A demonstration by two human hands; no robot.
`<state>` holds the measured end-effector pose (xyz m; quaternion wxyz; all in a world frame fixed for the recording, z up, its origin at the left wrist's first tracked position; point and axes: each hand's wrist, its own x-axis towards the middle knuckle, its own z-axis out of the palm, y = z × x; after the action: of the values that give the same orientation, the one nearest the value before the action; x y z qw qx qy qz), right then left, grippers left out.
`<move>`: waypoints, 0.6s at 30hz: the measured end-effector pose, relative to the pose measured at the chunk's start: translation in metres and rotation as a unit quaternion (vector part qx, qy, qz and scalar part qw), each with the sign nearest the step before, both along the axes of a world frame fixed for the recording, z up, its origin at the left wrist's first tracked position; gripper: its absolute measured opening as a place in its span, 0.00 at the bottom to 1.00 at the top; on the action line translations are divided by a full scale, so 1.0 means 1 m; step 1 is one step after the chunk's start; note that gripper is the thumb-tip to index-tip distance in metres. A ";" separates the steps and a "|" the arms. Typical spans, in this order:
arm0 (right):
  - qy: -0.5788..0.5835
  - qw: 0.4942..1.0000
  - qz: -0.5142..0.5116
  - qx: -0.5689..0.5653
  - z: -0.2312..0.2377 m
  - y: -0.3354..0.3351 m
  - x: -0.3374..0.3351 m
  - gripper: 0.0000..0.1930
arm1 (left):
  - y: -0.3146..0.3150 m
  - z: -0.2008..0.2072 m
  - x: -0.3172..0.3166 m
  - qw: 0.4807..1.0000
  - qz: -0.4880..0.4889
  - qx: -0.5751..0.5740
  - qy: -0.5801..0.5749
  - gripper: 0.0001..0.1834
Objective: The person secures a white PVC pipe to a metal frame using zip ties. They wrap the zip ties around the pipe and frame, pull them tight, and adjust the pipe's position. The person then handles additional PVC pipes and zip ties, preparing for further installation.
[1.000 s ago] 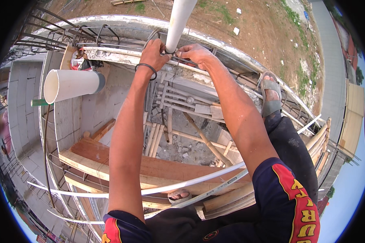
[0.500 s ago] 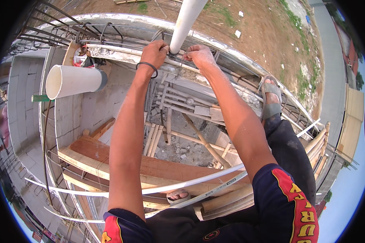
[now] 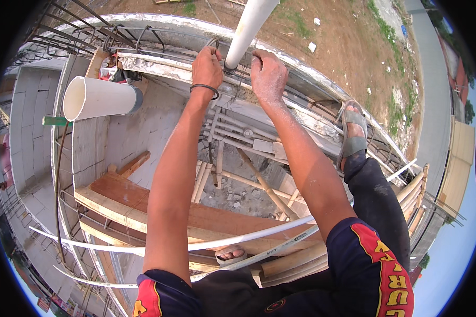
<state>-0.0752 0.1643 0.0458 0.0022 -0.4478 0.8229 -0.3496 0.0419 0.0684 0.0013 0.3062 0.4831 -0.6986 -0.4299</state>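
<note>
- Wall (image 3: pixel 188 36): pale concrete, lined with steel bars (image 3: pixel 98 26) that crowd any reach.
- Pipe (image 3: pixel 248 31): white, its foot at the wall, the top out of view; probably light, stiff and smooth, best held round the lower shaft.
- Wide pipe (image 3: pixel 103 99): left, well clear.
- Left hand (image 3: pixel 207 68), right hand (image 3: pixel 269 78): just either side of the pipe, fingers curled; whether either grip pinches something thin, cannot tell.

Bright daylight fills the view; the white pipe (image 3: pixel 249 33) at twelve o'clock shines palest, while the rubble floor (image 3: pixel 237 198) at the centre lies in softer, dimmer light. Distortion bows the road (image 3: pixel 431 79) toward two o'clock; the distant person (image 3: pixel 7 158) at nine is blurred.
</note>
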 end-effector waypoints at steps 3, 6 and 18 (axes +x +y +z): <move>0.025 0.999 0.028 -0.007 0.008 -0.001 -0.003 0.09 | 0.009 0.000 0.022 0.987 -0.066 -0.059 0.135 0.06; -0.016 0.997 0.075 -0.024 0.016 0.005 0.008 0.10 | 0.025 0.003 0.052 0.976 -0.146 -0.132 0.096 0.07; -0.187 0.981 0.060 0.002 0.032 0.030 0.049 0.20 | 0.085 0.033 0.032 0.988 -0.055 -0.136 0.037 0.05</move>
<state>-0.0261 0.1944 0.0774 0.1777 -0.4236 0.7802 -0.4246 0.0743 0.1530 0.0343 0.3708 0.3819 -0.7642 -0.3642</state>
